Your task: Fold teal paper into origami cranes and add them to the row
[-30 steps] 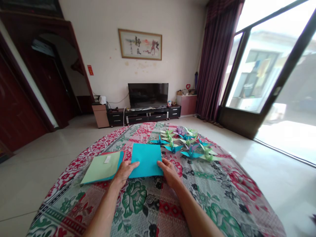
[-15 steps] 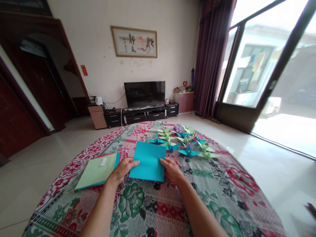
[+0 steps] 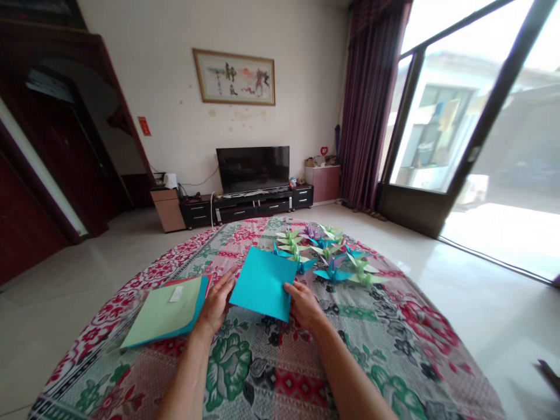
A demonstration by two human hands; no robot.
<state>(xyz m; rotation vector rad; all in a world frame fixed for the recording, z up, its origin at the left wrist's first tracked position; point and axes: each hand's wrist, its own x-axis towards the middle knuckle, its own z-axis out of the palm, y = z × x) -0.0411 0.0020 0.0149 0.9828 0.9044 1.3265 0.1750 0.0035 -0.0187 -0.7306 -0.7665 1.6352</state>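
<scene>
A square sheet of blue paper (image 3: 263,284) is held tilted above the table. My right hand (image 3: 304,303) pinches its right edge, thumb on top and fingers beneath. At the sheet's left edge is my left hand (image 3: 217,303), its fingers stretched out and apart, thumb not on the paper; whether it touches the edge I cannot tell. Left of that hand lies a stack of coloured paper (image 3: 164,312), light green on top, with blue and red sheets showing underneath. A small white slip (image 3: 176,294) rests on the stack.
Several folded paper cranes (image 3: 335,271) in green, blue and purple stand at the back right of the round table. A flowered tablecloth (image 3: 227,364) covers it. Beyond are a television (image 3: 254,169) on a low cabinet and a glass door (image 3: 476,116) at right.
My left hand has let go of the sheet's left edge and spread its fingers. The blue paper has turned slightly clockwise, still in my right hand. The view has shifted a little.
</scene>
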